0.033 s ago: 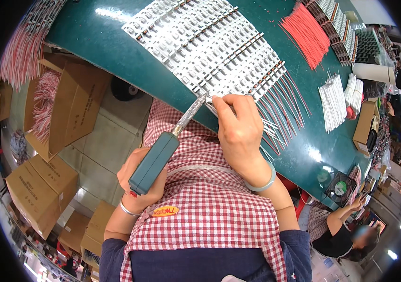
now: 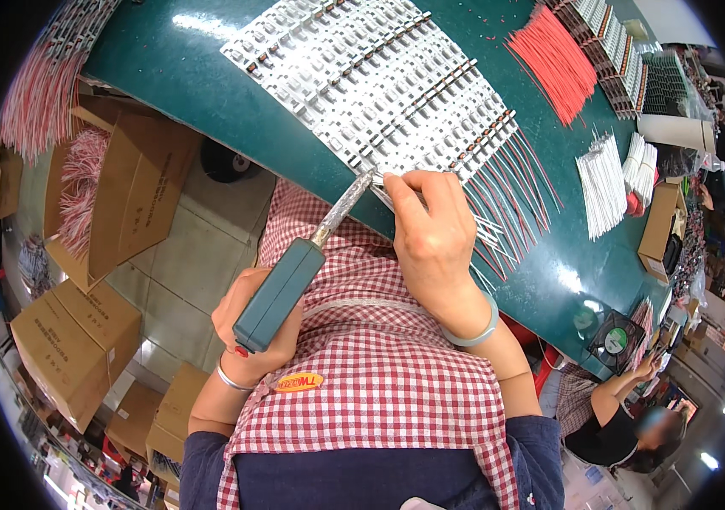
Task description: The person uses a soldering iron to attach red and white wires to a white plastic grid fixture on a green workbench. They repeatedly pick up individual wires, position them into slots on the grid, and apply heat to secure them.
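Soldering iron (image 2: 280, 293) lies in left grip (image 2: 233, 316); white panel (image 2: 379, 89) beyond it.

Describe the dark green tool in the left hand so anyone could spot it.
Start at the dark green table, then its large white patterned panel. Below the panel's near corner, the bare left hand grips the boxy-handled tool, its silvery shaft angled up to that corner. The thick green handle sets it apart from thin red wires and white wires.

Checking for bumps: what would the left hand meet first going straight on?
The left hand, soldering iron leading, would likely meet the white circuit boards; depth is unclear, and the right hand is close beside.
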### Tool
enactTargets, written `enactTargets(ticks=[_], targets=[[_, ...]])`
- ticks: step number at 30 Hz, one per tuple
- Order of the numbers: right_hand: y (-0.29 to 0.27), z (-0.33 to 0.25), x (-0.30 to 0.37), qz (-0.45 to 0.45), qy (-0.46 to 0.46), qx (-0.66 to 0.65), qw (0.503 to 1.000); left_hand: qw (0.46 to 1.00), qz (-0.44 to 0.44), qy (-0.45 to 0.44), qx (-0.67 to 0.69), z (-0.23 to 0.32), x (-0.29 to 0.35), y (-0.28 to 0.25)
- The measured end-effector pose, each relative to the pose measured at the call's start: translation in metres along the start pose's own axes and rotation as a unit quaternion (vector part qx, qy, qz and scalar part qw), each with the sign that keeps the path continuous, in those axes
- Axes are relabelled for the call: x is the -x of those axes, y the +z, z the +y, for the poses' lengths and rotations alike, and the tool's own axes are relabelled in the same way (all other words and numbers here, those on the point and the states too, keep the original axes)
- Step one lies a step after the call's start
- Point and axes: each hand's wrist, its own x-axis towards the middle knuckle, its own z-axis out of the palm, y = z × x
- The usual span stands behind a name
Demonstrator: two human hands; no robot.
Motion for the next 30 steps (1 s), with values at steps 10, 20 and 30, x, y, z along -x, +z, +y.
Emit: enactTargets(ticks=[10,20,30], targets=[[0.000,-0.001,-0.001,0.002,0.004,0.006,1.000,0.997,-0.003,-0.073,0.021,-0.003,0.015,-0.004],[-0.004,0.002,-0.001,0.035,0.016,-0.011,0.999,0.990,-0.028,-0.134,0.037,-0.011,0.030,-0.004],[-0.001,0.010,-0.003,0.008,0.016,0.005,1.000,1.000,-0.015,-0.020,-0.003,0.004,-0.003,0.002]])
